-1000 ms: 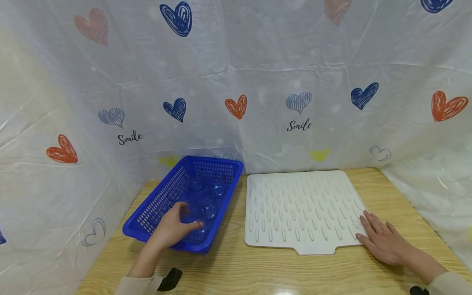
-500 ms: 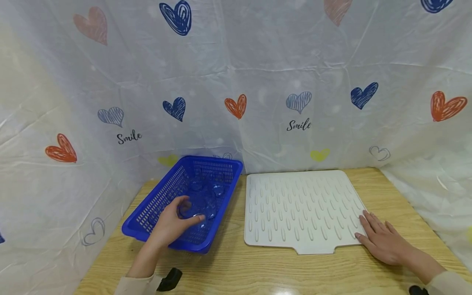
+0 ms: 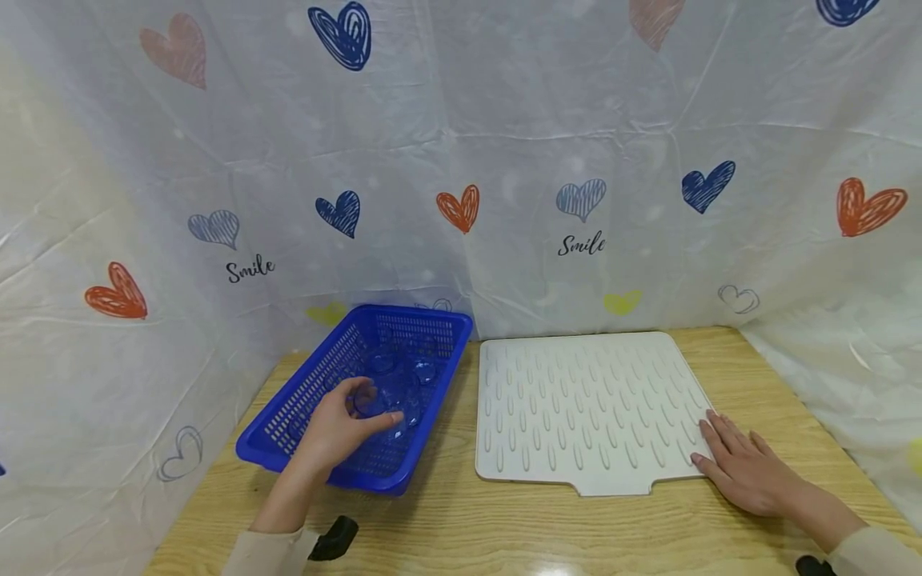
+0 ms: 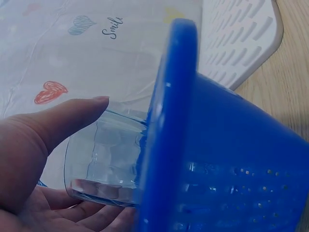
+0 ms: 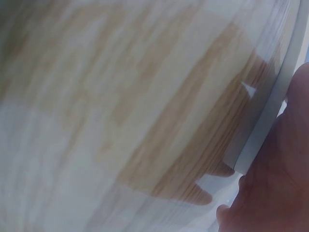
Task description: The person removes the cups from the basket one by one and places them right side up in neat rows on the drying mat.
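Note:
My left hand (image 3: 333,424) is over the front part of the blue plastic basket (image 3: 374,482). It grips a clear drinking glass (image 4: 108,159), thumb along one side and fingers round the other, as the left wrist view shows; the basket's rim hides part of the glass there. Several more clear glasses (image 3: 425,370) lie lower in the basket. To the right, a white ridged drainer tray (image 3: 591,416) lies flat on the table. My right hand (image 3: 749,472) rests at its front right corner, fingers extended, with fingertips on the tray's edge.
The wooden table (image 3: 533,532) reaches back to a white curtain (image 3: 504,96) printed with hearts, which also hangs along both sides. The basket's back end stands close against the curtain. A strip of tabletop separates basket and tray.
My left hand has gone from spread fingers to a grip round the glass, and has risen slightly with it. My right hand stays at the tray's corner.

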A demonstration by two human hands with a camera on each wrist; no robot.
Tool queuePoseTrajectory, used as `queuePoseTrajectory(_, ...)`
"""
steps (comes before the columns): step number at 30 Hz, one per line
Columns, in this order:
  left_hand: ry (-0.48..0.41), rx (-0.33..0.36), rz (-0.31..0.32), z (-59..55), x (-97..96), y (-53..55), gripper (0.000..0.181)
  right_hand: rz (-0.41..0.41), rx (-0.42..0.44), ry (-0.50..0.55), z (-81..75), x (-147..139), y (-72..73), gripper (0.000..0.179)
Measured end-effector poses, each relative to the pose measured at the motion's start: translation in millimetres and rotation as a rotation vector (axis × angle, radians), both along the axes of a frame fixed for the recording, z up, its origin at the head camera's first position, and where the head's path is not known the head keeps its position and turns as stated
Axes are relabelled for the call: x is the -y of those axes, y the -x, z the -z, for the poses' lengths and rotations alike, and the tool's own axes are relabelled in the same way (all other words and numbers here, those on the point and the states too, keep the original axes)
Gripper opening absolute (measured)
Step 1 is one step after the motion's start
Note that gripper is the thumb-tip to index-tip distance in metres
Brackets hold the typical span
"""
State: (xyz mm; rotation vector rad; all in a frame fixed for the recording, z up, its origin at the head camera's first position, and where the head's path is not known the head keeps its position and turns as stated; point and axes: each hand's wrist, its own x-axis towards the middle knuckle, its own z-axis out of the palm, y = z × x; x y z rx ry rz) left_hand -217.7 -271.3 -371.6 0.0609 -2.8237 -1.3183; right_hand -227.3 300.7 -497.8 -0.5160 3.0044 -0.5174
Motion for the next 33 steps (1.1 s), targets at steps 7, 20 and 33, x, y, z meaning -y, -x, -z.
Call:
queuePoseTrajectory(7, -0.017, -0.01, 0.013, -5.7, -2.4, 4.5, 0.094, -0.001, 0.017, 0.014, 0.3, 0, 0.0, 0.073)
queuePoseTrajectory(20, 0.004, -0.062, 0.038, -19.1, -10.4, 11.1, 0.095, 0.008, 0.002, -0.006, 1.0, 0, -0.6, 0.069)
queuePoseTrajectory(33, -0.002, -0.077, 0.048, -26.2, -20.8, 14.8, 0.097, 0.002, -0.027, 0.004, 8.5, -2, 2.7, 0.068)
